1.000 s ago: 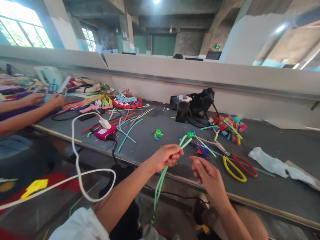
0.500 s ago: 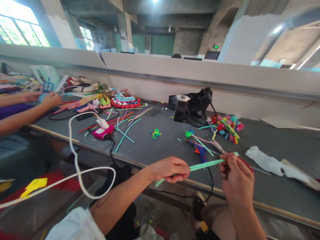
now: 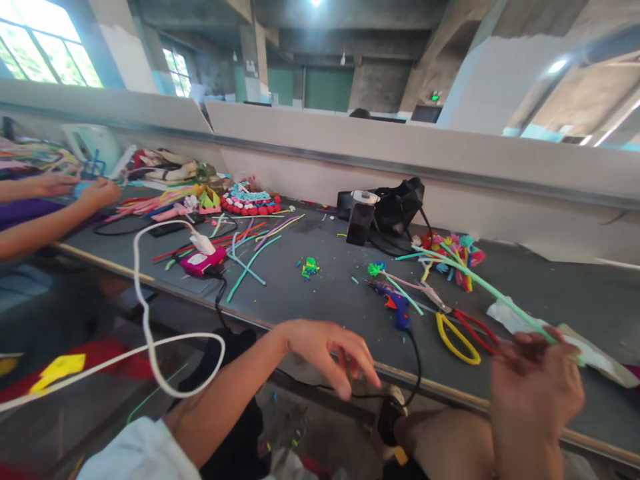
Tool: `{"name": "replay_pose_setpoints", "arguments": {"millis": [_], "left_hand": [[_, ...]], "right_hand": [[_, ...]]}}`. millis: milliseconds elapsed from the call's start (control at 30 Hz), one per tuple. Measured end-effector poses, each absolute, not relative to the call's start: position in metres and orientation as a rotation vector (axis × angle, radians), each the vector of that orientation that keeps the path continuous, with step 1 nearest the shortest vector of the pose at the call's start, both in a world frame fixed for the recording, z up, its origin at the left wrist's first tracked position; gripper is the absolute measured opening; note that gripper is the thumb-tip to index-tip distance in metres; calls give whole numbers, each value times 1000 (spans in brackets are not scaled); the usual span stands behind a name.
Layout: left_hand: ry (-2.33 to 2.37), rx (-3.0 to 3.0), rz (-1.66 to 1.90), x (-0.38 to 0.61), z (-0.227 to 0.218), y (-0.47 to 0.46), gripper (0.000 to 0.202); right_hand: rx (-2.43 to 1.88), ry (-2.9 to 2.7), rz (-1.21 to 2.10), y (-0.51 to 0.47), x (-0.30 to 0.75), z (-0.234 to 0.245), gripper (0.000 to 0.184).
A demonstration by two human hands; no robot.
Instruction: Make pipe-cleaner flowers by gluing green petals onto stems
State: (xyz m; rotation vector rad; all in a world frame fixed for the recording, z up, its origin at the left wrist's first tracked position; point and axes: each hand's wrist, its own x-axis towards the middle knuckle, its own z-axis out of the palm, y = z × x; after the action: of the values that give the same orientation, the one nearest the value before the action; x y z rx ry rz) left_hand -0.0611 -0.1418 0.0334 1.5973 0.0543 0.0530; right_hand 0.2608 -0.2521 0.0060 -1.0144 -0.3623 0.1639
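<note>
My right hand is closed round the end of a long light-green pipe cleaner, which slants up and to the left over the table toward a heap of coloured pipe-cleaner flowers. My left hand hangs open in front of the table edge, fingers spread and empty. Between my hands on the grey table lie a blue glue gun and scissors with one yellow and one red handle.
Loose pipe cleaners, a pink charger with a white cable, a black bag and a white cloth lie on the table. Another person's hands work at the far left. A low wall runs behind.
My left hand let go of the green pipe cleaner and opened. My right hand carried the pipe cleaner out to the right, so it now points up-left over the table.
</note>
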Motion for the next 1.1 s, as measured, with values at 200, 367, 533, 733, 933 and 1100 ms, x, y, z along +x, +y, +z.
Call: {"name": "replay_pose_setpoints", "arguments": {"millis": [200,367,533,733,933,1100], "left_hand": [[83,1262,134,-27,29,-171,66],[91,903,477,-37,30,-157,47],[205,626,799,-41,27,-145,22],[241,292,1089,-59,40,-113,28],[326,228,1500,-133,50,-62,38],[424,310,1579,-157,39,-55,35]], "right_hand": [[-1019,-868,263,-251,149,7,25],[-1069,-1234,199,-259,138,-6,16],[-1039,-1458,169,-254,139,-5,25],[-1056,-1437,292,-257,131,-14,18],[-1036,-775,422,-253,166,-11,21],[-974,-506,269,-243,196,-2,29]]}}
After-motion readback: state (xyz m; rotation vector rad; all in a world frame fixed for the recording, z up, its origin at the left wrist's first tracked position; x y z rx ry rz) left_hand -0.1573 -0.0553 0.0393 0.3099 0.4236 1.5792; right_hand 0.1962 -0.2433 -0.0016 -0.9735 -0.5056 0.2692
